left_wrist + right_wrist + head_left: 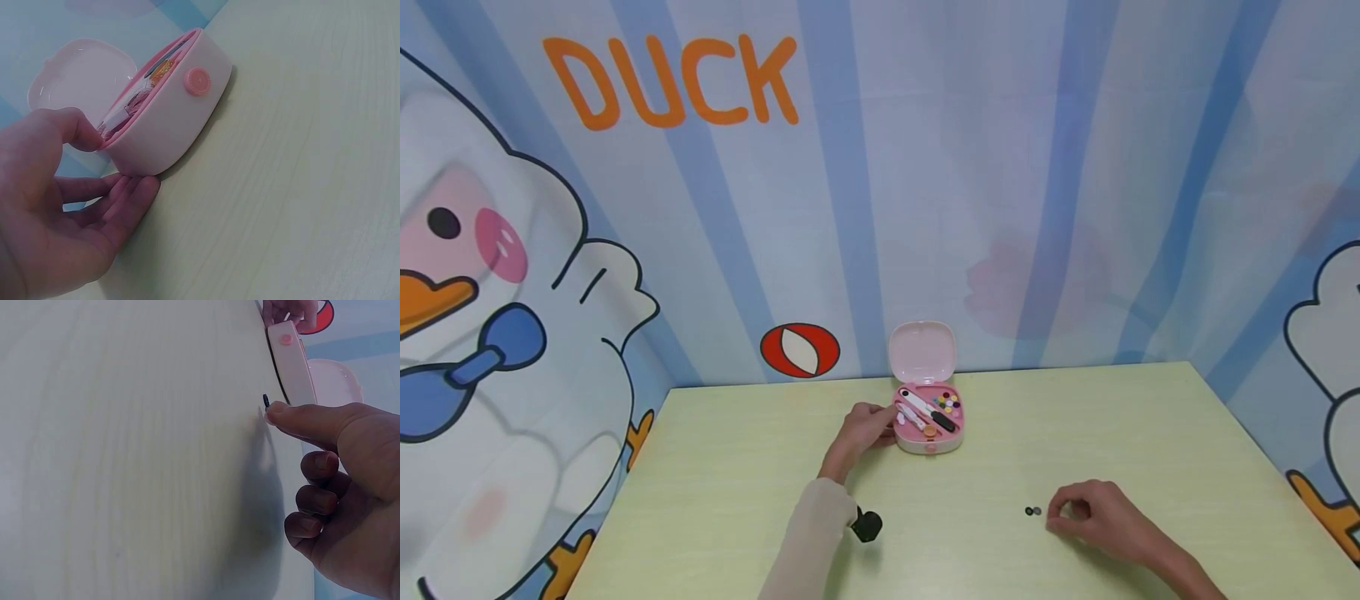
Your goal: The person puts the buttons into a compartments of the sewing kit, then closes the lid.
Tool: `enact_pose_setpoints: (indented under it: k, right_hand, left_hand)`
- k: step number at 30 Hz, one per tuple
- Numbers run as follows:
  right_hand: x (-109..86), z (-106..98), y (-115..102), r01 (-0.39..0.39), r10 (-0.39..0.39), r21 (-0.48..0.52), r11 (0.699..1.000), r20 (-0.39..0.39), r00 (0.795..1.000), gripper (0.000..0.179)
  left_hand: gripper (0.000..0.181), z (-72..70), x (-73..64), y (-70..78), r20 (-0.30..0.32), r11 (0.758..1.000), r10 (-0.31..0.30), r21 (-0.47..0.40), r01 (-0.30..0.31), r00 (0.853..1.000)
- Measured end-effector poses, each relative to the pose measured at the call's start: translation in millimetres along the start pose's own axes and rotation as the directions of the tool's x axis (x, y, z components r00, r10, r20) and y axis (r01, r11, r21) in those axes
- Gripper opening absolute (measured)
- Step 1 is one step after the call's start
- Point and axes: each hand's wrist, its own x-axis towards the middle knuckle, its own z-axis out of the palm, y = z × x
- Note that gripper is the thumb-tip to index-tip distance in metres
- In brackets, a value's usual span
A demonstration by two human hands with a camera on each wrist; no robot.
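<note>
A small pink and white sewing box [927,446] stands at the back of the table with its lid raised. My left hand [862,433] holds its left side, thumb [84,132] on the rim and fingers [134,203] against the base. Inside lie several coloured buttons [950,403] and a white-and-black tool [942,419]. My right hand [1101,518] is low over the table at the right, thumb and forefinger brought together; whether something is between them is hidden. Two small dark buttons [1033,511] lie just left of its fingertips; in the right wrist view one dark button [265,400] shows past the thumb.
The pale wood-grain table [737,467] ends at a striped blue curtain [895,208] behind the box. The raised pink lid [922,352] leans close to that curtain. A black device [867,526] sits at the left wrist.
</note>
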Motion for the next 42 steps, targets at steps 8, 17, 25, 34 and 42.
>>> enact_pose_setpoints:
  k: [8,17,25,34,42]
  right_hand:
    - [10.6,-4,2,0.057,-0.057,0.037,0.998,-0.002,0.998,0.006]
    - [24.9,-7,-4,0.07,-0.07,0.03,0.997,0.008,0.998,0.006]
    - [42.6,-9,-14,0.061,-0.061,0.023,0.998,0.009,0.998,0.005]
    - [69.0,-9,-19,0.063,-0.063,0.009,0.998,0.006,0.998,0.005]
    - [94.9,-9,-29,0.073,-0.073,0.001,0.997,0.004,0.997,0.003]
  left_hand:
    - [0.047,-0.1,0.8,0.3,-0.002,1.0,0.006,-0.003,-0.006,1.0]
    - [0.049,0.3,2.8,-1.4,-0.01,1.0,0.004,-0.01,-0.004,1.0]
    - [0.049,0.4,3.7,-1.9,-0.01,1.0,0.004,-0.004,-0.004,1.0]
    - [0.051,0.5,2.5,-2.3,-0.017,1.0,-0.005,-0.003,0.005,1.0]
    - [0.052,0.8,2.1,-1.8,-0.021,1.0,-0.007,-0.001,0.007,1.0]
